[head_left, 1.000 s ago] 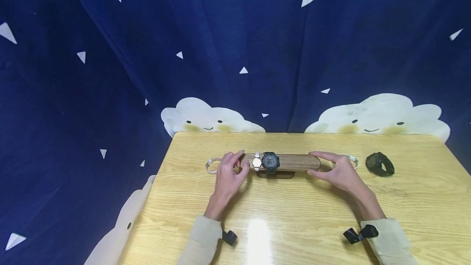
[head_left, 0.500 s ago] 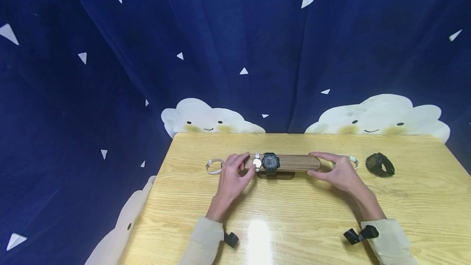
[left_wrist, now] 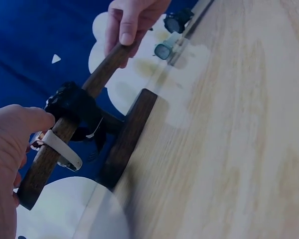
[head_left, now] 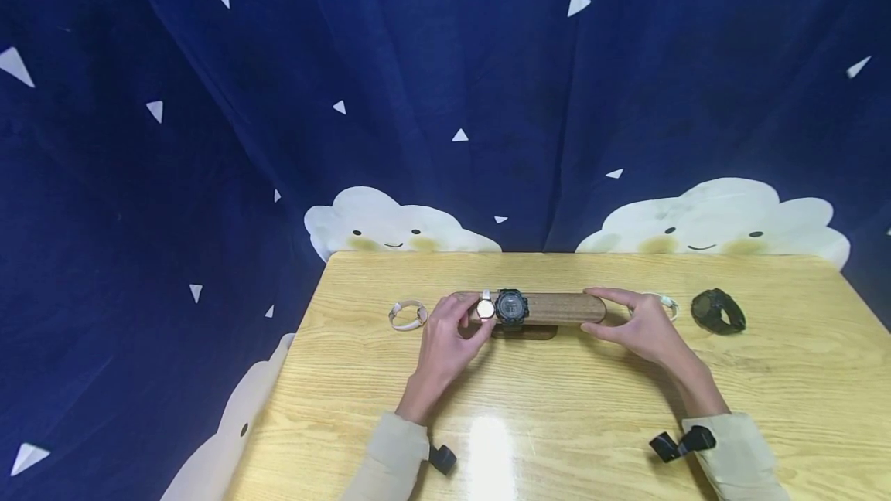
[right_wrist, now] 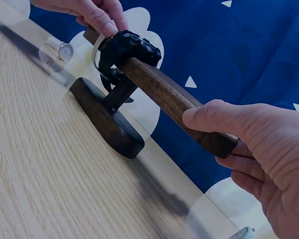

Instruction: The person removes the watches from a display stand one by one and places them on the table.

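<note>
A dark wooden watch stand [head_left: 564, 308] has its bar raised on a post over a flat base [right_wrist: 107, 122]. Round the bar's left half sit a white-strapped wristwatch [head_left: 485, 309] and, right beside it, a chunky black wristwatch [head_left: 512, 308]. My left hand [head_left: 445, 339] pinches the white-strapped watch, thumb in front and fingers behind, over the bar's left end. At the other end, my right hand [head_left: 647, 327] grips the bar between thumb and fingers. The white strap [left_wrist: 64, 148] loops under the bar in the left wrist view.
A second white-strapped watch [head_left: 407, 328] lies on the wooden table [head_left: 571, 408] left of the stand. To the right are a pale watch [left_wrist: 163, 51], partly behind my right hand, and another black watch [head_left: 710, 309]. A navy curtain [head_left: 445, 60] hangs behind the table.
My left hand has slid right along the bar from its left end to the white-strapped watch, uncovering more of the loose watch on the left. My right hand stays put.
</note>
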Demonstrator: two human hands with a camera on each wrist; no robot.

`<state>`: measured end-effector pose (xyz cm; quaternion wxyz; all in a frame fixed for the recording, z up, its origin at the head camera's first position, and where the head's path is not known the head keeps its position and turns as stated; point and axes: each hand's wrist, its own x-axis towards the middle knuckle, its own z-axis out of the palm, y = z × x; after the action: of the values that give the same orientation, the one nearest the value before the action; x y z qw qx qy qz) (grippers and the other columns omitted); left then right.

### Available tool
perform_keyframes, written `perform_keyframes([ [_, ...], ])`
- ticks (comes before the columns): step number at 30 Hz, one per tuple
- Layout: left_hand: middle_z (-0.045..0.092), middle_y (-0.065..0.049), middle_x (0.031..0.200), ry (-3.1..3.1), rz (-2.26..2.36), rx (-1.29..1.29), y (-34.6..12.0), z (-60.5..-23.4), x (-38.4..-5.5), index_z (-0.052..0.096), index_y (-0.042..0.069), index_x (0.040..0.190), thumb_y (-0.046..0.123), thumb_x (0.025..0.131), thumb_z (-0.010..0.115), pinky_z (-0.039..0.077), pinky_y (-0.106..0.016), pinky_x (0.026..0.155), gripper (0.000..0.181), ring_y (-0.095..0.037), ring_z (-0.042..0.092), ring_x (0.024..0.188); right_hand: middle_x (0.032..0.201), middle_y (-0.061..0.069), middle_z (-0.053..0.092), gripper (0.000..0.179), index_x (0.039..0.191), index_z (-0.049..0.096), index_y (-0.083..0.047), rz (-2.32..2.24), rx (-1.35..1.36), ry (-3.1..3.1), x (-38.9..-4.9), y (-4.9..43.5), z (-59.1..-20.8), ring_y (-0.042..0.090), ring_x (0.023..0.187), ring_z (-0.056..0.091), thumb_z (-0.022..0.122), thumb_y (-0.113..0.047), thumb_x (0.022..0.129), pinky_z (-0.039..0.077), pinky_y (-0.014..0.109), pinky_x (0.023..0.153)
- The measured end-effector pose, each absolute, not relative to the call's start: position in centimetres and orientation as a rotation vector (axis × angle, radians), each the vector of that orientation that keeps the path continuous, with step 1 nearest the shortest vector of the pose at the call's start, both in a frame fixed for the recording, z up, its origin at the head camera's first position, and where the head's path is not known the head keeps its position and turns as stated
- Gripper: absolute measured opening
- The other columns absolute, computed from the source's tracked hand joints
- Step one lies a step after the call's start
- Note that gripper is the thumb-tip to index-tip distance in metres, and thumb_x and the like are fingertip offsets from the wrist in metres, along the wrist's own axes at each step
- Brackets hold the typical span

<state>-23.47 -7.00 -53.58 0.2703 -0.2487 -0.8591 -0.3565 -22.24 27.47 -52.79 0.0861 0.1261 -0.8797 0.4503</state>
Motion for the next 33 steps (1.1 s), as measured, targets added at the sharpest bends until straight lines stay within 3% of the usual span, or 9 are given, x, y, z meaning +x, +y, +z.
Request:
perform_keyframes([
  [16, 0.059, 0.003, 0.079, -2.375, -0.934, -0.587, -6.41, -53.68, -23.17, 0.077, 0.005, 0.118, 0.025, 0.087, 0.087, 0.044, -0.019, 0.062, 0.039, -0.009, 0.049, 0.073, 0.127, 0.024, 0.071, 0.056, 0.129, 0.075, -0.014, 1.336, 0.375, -2.638, -22.28, 27.49, -52.85, -0.005, 0.036, 0.024, 0.095, -0.027, 0.078, 0.041, 0.025, 0.041],
  [33, 0.063, -0.005, 0.076, -2.316, -0.995, -0.586, -6.55, -53.8, -23.16, 0.078, 0.002, 0.112, 0.019, 0.085, 0.087, 0.044, -0.016, 0.058, 0.033, -0.009, 0.049, 0.07, 0.126, 0.025, 0.071, 0.057, 0.129, 0.075, -0.012, 1.338, 0.362, -2.64, -22.21, 27.42, -52.69, -0.006, 0.038, 0.022, 0.095, -0.027, 0.078, 0.037, 0.024, 0.038],
])
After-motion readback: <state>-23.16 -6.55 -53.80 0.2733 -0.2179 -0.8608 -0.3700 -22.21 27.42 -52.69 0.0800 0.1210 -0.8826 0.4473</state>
